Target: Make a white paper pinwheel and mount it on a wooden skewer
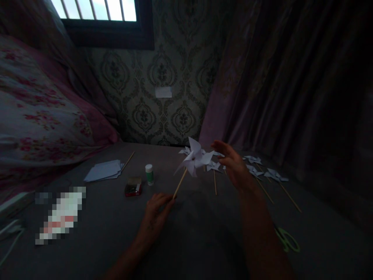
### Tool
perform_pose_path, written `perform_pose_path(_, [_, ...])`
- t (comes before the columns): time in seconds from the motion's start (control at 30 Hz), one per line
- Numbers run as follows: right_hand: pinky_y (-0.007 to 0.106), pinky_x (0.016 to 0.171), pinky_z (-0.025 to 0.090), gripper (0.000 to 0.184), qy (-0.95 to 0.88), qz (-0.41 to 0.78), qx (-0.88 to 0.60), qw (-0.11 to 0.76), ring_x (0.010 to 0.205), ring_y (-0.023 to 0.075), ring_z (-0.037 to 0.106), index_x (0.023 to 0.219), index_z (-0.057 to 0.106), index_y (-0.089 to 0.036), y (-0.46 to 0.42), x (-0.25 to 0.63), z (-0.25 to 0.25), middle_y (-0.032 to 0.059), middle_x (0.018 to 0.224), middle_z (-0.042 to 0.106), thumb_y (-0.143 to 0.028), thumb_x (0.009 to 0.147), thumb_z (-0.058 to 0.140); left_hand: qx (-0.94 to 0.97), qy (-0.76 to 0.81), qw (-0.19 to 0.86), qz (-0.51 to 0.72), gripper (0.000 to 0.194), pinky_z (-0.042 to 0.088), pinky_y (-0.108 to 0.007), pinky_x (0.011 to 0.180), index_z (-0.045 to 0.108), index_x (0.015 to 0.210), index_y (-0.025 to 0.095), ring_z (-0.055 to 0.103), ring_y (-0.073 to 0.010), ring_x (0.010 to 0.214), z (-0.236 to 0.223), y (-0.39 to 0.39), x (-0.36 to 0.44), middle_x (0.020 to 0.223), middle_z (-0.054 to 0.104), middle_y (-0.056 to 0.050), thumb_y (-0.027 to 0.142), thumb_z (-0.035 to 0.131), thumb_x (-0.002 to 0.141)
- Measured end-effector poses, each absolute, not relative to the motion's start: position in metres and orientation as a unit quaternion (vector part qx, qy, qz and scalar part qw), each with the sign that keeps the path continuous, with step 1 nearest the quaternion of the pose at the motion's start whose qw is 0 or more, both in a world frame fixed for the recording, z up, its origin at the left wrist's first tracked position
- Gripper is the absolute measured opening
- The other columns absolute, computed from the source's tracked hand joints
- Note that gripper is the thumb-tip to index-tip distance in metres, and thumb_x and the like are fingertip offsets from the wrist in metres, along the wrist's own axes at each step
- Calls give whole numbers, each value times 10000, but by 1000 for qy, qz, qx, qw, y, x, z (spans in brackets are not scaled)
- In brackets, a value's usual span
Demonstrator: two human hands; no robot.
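A white paper pinwheel [192, 158] on a thin wooden stick [180, 182] stands tilted in front of me. My left hand [159, 208] pinches the lower end of that stick. To the right of the paper blades, my right hand [233, 163] is raised with its fingers apart and holds nothing; it does not touch the blades. Behind the hands, several more pinwheels lie on the surface, among them one in the middle [214, 166] and one at the right [275, 175]. My right hand hides part of this group.
A glue stick [149, 175] stands beside a small open red box [133, 188] of tiny items. A stack of white paper [104, 171] and a loose stick [128, 161] lie at the back left. Green-handled scissors [288, 240] are partly behind my right forearm. A blurred-out item [62, 216] lies left.
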State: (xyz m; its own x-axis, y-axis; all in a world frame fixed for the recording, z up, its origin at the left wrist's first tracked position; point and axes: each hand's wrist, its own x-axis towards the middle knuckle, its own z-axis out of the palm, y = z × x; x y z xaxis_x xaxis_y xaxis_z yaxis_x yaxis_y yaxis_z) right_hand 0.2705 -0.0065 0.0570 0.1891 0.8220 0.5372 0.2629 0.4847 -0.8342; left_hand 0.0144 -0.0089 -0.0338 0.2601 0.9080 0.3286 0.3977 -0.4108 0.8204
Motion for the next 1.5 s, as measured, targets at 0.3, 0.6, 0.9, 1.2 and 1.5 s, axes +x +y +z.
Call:
perform_pose_path(0.3, [430,1046,347,418,-721,109,-470,498,1227,239,483,1123,629,-301,-37,260,81,36,1273,569,-358,718,717,786,429,157,417,239,400,-369,799,736,899,244,615,-225,836,-42,-6,10,858,720,-61,351,528,854])
perform_pose_path(0.6, [468,1020,392,285,-766,115,-410,482,1205,239,501,1038,672,-337,-47,263,84,26,1249,576,-289,760,714,796,395,-52,456,215,379,-353,792,710,972,261,608,-195,834,-45,-4,-1,860,719,-46,283,509,902])
perform_pose_path(0.9, [437,937,442,193,-792,78,-378,473,1075,222,570,957,708,-311,-49,261,89,40,1102,642,-243,776,703,804,329,-163,467,232,371,-330,781,654,1078,250,599,-180,846,-49,3,-10,884,706,-28,192,582,866])
perform_pose_path(1.2, [396,829,467,169,-775,84,-393,487,904,196,615,928,713,-289,-42,260,83,29,901,686,-300,759,717,838,335,-71,424,216,364,-336,780,681,1050,280,594,-176,852,-53,9,-10,890,717,-15,237,542,890])
perform_pose_path(1.5, [288,688,471,231,-655,322,-487,478,739,165,626,803,741,-206,-10,277,44,20,781,687,-372,646,779,865,374,173,288,292,411,-363,785,719,936,235,595,-208,853,-39,5,3,880,703,-63,332,445,903])
